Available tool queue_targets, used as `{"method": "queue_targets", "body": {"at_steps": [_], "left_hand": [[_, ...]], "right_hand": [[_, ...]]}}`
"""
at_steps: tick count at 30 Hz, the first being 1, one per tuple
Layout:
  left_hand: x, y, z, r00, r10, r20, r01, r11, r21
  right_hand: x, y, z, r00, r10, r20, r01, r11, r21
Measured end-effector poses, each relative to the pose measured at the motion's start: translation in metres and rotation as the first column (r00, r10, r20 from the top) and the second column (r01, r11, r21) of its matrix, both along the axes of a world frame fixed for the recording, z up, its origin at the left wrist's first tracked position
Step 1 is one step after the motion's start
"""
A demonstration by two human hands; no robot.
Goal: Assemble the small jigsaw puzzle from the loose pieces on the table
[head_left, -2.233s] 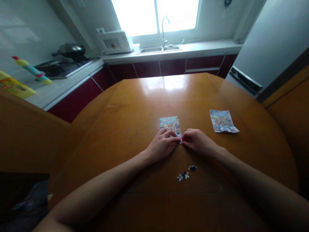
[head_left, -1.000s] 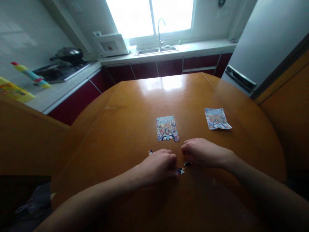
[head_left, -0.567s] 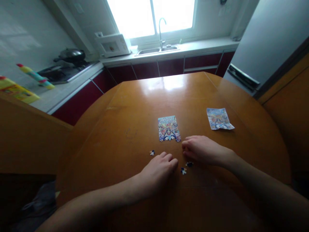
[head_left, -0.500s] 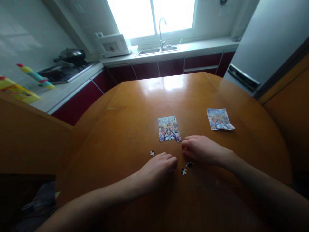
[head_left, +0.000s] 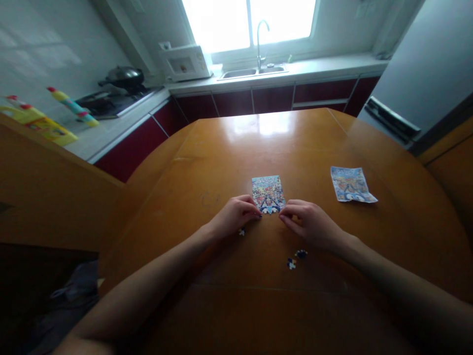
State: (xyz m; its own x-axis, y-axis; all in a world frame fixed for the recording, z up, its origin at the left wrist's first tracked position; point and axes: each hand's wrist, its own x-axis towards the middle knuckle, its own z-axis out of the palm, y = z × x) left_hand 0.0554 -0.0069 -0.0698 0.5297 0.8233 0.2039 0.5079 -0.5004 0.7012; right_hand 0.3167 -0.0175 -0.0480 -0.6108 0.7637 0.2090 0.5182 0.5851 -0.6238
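A nearly whole jigsaw puzzle (head_left: 268, 190) with a crowded colourful picture lies flat on the table, its lower edge uneven. My left hand (head_left: 241, 214) is at its lower left corner, thumb and fingers pinched on a small dark puzzle piece (head_left: 260, 216), mostly hidden by the fingertips. At the lower right corner, my right hand (head_left: 308, 220) has its thumb and forefinger closed on the puzzle's edge. One loose piece (head_left: 242, 231) lies just below my left hand. Nearer to me, below my right hand, are a dark piece (head_left: 301, 254) and a white-and-blue piece (head_left: 291, 264).
A creased picture sheet (head_left: 351, 185) lies to the right on the wooden table (head_left: 221, 158). Beyond the table's far edge are a counter with a sink (head_left: 238, 73), a microwave (head_left: 186, 64) and a wok (head_left: 125, 76) on the stove. Yellow bottles (head_left: 48, 125) stand at left.
My left hand has moved forward to the puzzle's lower left corner, bringing the small piece. My right hand stays by the lower right corner, its fingers now at the edge. The view has shifted slightly.
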Motion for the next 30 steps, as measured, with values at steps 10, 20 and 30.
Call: {"method": "queue_targets", "body": {"at_steps": [10, 20, 30], "left_hand": [[-0.027, 0.024, -0.003, 0.989, -0.145, -0.026, 0.146, 0.988, 0.042], [-0.027, 0.026, -0.005, 0.983, -0.182, 0.004, 0.181, 0.982, 0.054], [-0.028, 0.026, -0.003, 0.974, -0.224, -0.037, 0.226, 0.973, 0.056]], "right_hand": [[-0.03, -0.009, -0.023, 0.991, 0.034, 0.132, -0.071, 0.956, 0.283], [-0.031, -0.01, -0.027, 0.976, 0.039, 0.215, -0.103, 0.95, 0.293], [-0.035, -0.01, -0.03, 0.971, -0.002, 0.239, -0.063, 0.962, 0.266]]}}
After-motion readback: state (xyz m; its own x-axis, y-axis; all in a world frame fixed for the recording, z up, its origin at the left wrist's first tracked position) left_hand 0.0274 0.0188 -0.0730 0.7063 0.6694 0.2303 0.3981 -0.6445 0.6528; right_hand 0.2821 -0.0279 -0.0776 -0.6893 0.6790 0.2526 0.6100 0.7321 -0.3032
